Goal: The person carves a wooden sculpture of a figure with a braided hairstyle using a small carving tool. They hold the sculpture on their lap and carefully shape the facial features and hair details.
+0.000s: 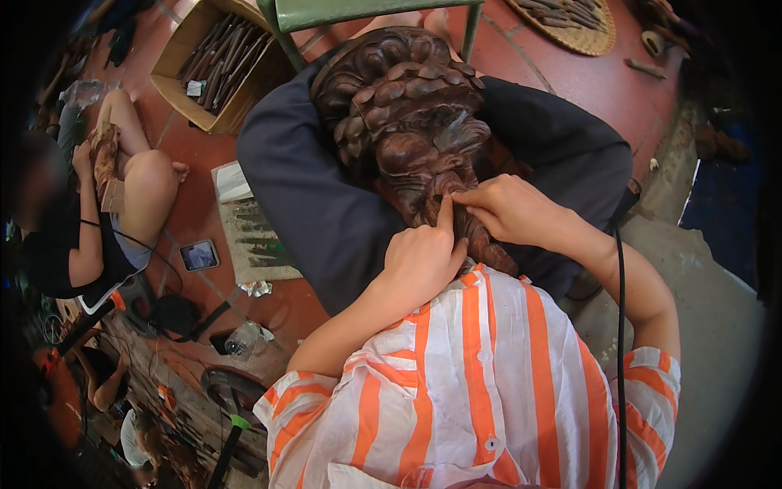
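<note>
A large dark brown wood carving point(407, 106) with rounded, petal-like ridges lies across my lap, its narrow end toward my chest. My left hand point(419, 259) rests on that narrow end, index finger stretched along the wood and the other fingers curled under. Against the same spot, my right hand point(515, 213) has its thumb and index finger pressed together, close to the left fingertip. Whatever lies between the fingers is too small or hidden to make out. Dark trousers point(305, 187) cover my legs on both sides of the carving.
A cardboard box point(167, 73) of long-handled tools stands far left. Nearer lie a cloth with files point(257, 236) and a phone point(199, 255). A green stool point(366, 15) and a woven tray of tools point(607, 37) are beyond. Another person point(77, 236) sits left; a black cable point(621, 326) hangs at right.
</note>
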{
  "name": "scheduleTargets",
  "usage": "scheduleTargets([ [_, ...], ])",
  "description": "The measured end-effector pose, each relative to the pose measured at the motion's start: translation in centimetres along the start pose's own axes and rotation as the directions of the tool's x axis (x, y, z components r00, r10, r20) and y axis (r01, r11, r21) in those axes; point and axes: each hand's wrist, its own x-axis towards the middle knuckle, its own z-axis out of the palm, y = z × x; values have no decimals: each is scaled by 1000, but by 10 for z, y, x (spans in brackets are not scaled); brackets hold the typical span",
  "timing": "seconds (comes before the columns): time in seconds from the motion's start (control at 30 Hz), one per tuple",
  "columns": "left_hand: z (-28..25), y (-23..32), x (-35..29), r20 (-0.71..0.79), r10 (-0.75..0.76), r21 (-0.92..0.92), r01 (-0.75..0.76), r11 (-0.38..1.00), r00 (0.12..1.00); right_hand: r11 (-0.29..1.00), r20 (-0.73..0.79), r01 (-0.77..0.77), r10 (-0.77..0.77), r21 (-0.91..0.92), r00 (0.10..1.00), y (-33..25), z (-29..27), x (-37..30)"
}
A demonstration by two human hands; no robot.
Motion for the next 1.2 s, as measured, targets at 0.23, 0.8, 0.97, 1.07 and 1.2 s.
scheduleTargets([
  [0.23, -5, 5, -8, 51, -22, -38, 24, 999, 998, 998, 65, 25, -21, -57, 998, -9, -5, 3],
  [0.8, -12, 12, -38, -115, 346, -272, -364, 891, 931, 987, -180, -106, 126, 117, 976, -25, -34, -51],
  [0.97, 5, -1, -33, -164, 198, -270, -237, 933, 966, 670, -366, -189, 595, 718, 715, -17, -39, -99],
  [1.07, -4, -14, -21, -143, -46, -83, 34, 996, 989, 501, -474, 131, 658, 856, 585, 15, -35, -127],
  [1.2, -6, -19, -5, 48, -106, 173, 96, 980, 993, 79, -576, 695, 631, 714, 520, 18, -43, -116],
])
